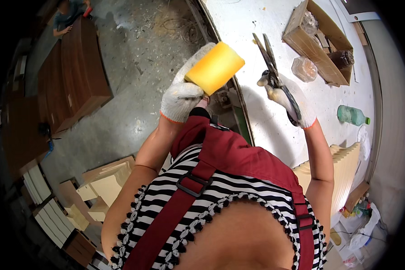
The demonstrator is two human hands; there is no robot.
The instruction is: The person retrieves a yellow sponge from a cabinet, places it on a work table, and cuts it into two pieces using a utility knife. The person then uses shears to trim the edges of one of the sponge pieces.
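Gripping spongy yellow foam block (215, 67) and slim metal scissors (274, 76).

Beyond the right hand (297, 105), on the white tabletop (265, 130), stands an open cardboard box (317, 42), with a clear bag of small parts (304, 69) just beside it. A green plastic bottle (352, 115) lies on its side to the right of that hand. Pale wooden mouldings (342, 171) are stacked nearer the body. Left of the left hand (181, 100), dark wooden panels (72, 76) rest on the concrete floor (144, 58), and light wooden offcuts (101, 182) lie lower down.
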